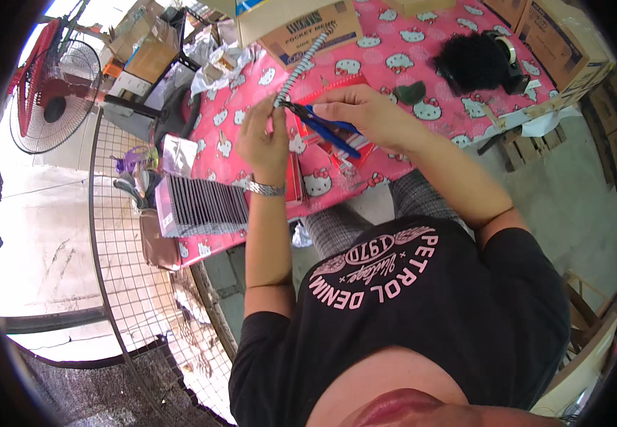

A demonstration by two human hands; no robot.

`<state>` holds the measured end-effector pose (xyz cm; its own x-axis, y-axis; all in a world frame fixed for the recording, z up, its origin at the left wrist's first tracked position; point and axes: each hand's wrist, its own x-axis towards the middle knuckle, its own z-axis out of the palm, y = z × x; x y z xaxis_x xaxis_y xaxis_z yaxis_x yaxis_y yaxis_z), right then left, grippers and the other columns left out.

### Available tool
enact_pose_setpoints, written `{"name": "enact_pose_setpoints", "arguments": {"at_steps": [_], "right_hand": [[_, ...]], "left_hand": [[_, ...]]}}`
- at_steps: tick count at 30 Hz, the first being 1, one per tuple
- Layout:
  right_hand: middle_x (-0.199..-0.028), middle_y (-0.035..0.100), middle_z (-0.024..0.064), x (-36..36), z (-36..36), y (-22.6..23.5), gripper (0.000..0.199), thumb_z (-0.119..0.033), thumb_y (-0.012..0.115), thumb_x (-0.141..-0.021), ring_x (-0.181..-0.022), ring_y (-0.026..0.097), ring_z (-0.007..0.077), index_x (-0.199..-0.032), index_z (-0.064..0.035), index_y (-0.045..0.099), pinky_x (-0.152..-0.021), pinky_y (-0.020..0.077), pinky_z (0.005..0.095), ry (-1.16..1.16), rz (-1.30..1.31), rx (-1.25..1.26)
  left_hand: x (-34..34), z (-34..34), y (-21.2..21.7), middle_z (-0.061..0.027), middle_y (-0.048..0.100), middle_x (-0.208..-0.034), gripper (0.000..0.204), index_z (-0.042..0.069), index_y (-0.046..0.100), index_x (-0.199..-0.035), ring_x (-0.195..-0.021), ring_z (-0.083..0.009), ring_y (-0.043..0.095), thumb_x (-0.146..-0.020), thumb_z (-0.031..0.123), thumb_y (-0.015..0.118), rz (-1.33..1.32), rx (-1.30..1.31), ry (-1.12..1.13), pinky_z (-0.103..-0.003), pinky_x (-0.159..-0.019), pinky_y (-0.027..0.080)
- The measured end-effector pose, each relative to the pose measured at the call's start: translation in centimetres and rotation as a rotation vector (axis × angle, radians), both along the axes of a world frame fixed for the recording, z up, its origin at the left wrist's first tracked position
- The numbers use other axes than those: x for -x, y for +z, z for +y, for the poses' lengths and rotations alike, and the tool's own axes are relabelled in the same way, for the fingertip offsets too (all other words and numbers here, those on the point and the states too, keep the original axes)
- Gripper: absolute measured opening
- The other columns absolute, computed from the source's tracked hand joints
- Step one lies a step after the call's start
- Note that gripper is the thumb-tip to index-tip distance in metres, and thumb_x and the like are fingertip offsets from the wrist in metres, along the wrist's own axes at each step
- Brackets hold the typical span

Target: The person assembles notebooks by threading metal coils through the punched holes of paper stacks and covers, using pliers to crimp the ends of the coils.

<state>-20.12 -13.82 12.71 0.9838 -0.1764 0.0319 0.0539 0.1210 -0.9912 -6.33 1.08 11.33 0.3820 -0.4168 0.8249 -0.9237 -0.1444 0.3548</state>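
Ridged spiral coil (301, 62), blue-handled pliers (323, 124).

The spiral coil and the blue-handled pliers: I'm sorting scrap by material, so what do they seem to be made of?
The pale spiral binding coil, pinched by the left hand, looks like wire or plastic with a light coating; its evenly wound loops show, but the finish is too small to tell. The blue-handled pliers in the right hand seem dark metal at the tip, with glossy blue plastic or rubber grips.

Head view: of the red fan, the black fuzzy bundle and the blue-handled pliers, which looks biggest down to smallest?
1. Red fan, clearly largest.
2. Black fuzzy bundle.
3. Blue-handled pliers, though longer than the bundle and nearer the camera, so these two are unsure.
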Motion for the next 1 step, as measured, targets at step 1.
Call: {"name": "enact_pose_setpoints", "arguments": {"at_steps": [1], "right_hand": [[-0.119,0.064,0.0048,-0.61,0.43,-0.2,0.033,-0.028,0.068,-0.089,-0.106,0.056,0.0234,-0.115,-0.0073,0.066,-0.09,0.0441,0.0408,0.023,-0.033,-0.09]], "left_hand": [[-0.9,0.38,0.5,-0.0089,0.072,-0.096,0.02,0.001,0.068,-0.106,-0.084,-0.0245,0.07,-0.086,0.002,0.065,-0.104,-0.01,-0.01,-0.029,-0.077,0.055]]}}
